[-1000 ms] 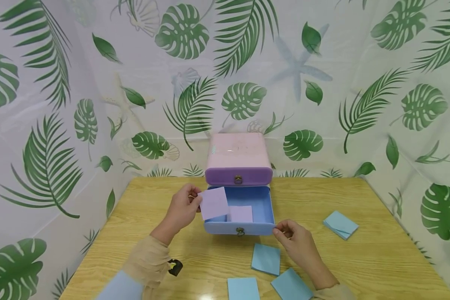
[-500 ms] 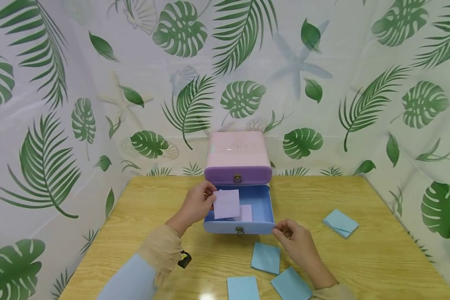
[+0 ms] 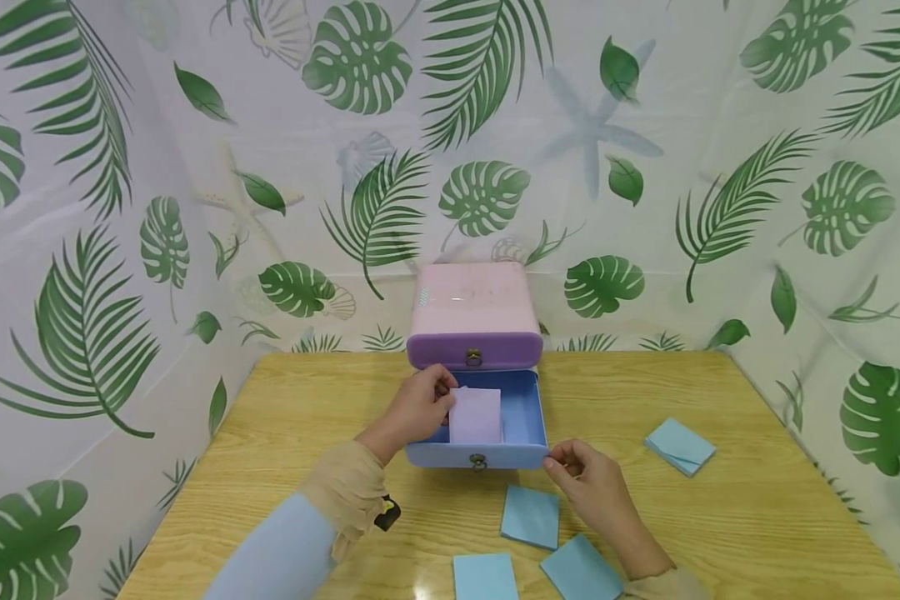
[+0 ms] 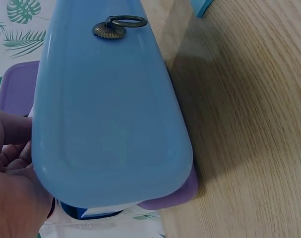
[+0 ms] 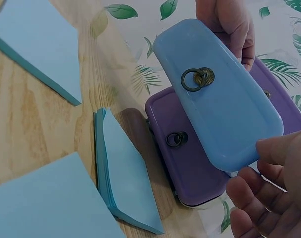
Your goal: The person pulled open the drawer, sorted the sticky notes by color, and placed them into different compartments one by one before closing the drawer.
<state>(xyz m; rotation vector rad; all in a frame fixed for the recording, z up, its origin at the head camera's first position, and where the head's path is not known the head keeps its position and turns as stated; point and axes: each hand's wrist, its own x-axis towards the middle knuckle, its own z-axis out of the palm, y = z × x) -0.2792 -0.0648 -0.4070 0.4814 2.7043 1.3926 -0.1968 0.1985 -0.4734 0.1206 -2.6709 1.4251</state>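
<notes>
My left hand point(image 3: 416, 404) pinches a lilac sticky-note pad point(image 3: 478, 412) by its left edge, inside the pulled-out blue drawer point(image 3: 442, 457). Behind it lies a second lilac pad, nearly all covered; whether the two touch I cannot tell. At the drawer's front right corner, my right hand point(image 3: 592, 492) holds the rim between thumb and fingers. The right wrist view shows the blue drawer front point(image 5: 217, 94) with its ring pull, and that thumb at the corner. In the left wrist view the drawer front hides the pads and most of the left fingers.
The pink-topped drawer box point(image 3: 476, 300) stands against the leaf-patterned backdrop, its upper purple drawer point(image 3: 442, 352) pushed in. A lower purple drawer point(image 5: 190, 163) sits below the blue one. Several blue pads point(image 3: 531, 517) lie on the wooden table, one pad point(image 3: 680, 447) farther right.
My left hand has carried the lilac pad rightward and down, from over the drawer's left side to in front of the other lilac pad. The right hand has stayed at the corner.
</notes>
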